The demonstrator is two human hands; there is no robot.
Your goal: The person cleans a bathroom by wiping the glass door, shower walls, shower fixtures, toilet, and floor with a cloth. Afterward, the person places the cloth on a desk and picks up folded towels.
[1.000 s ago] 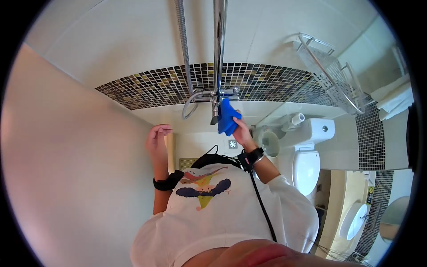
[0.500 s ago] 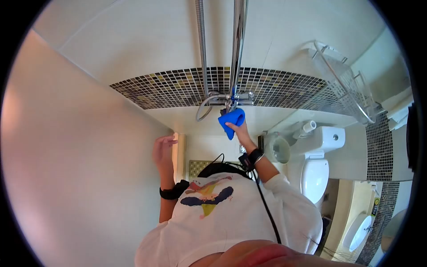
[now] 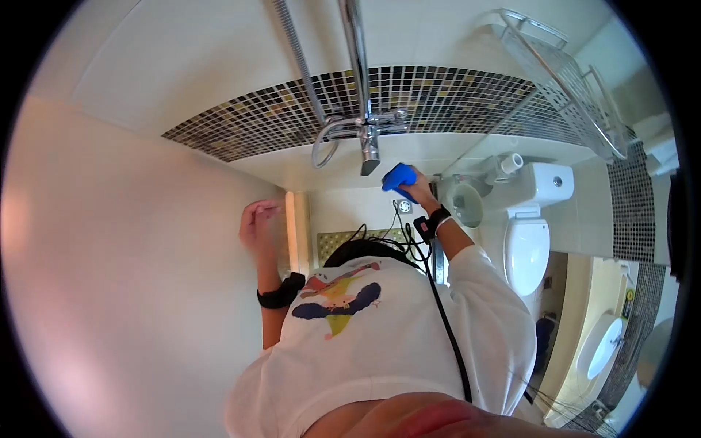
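Two bare hands are showing in front of the white shirt [image 3: 343, 358], and the right hand [image 3: 420, 190] is holding a blue cloth [image 3: 399, 177], its fingers closing around the bunched side; the exact place of the thumb is not showing clearly. The cloth is hanging above the floor, just off the picture's middle toward 1 o'clock. The left hand [image 3: 255, 221] is hovering at 9 o'clock, its fingers bending loosely inward (whether the thumb is touching them, I cannot tell). Going round from the cloth, the shower tap [image 3: 369, 144] is sitting near it at 11 o'clock, with a gap showing between them, and the floor drain [image 3: 404, 207] is lying at 6 o'clock. A wire rack [image 3: 566, 84] is hanging farther out at 2 o'clock, a paper roll [image 3: 512, 162] is sitting at 3 o'clock, and a pale bin [image 3: 465, 204] is standing nearer, between 3 and 4 o'clock. The toilet [image 3: 527, 255] is standing beyond the bin at 4 o'clock, while a patterned mat [image 3: 328, 244] is lying toward 8 o'clock.
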